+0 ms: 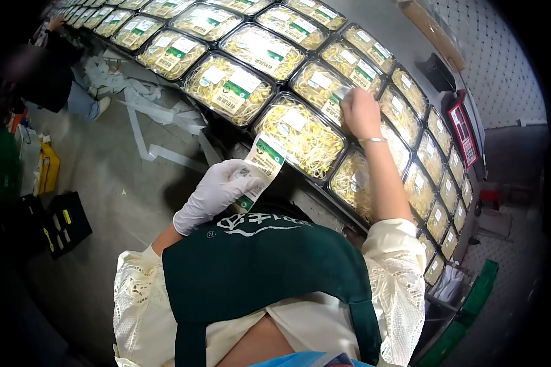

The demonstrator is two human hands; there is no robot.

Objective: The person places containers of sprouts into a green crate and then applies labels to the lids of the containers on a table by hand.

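My left hand (pixel 220 188), in a white glove, grips a strip of green-and-white printed labels (pixel 267 160) near the front edge of the packs. My right hand (pixel 361 114) is bare, with a band at the wrist. Its curled fingers hold the edge of a green-and-white label (pixel 333 107) against a clear-lidded pack of bean sprouts (pixel 315 84); the fingertips are partly hidden. Closest to the strip is a bean sprout pack (pixel 300 136) bearing a small white sticker. Just left of it, another sprout pack (pixel 228 88) carries a green-and-white label on its lid.
Rows of sprout packs cover the table. A red-framed device with keys (pixel 463 129) stands at the right. Discarded white backing strips (pixel 137 125) lie on the floor at left. Another person (pixel 49 76) stands at far left, near a yellow box (pixel 48 168) and a black crate (pixel 67 223).
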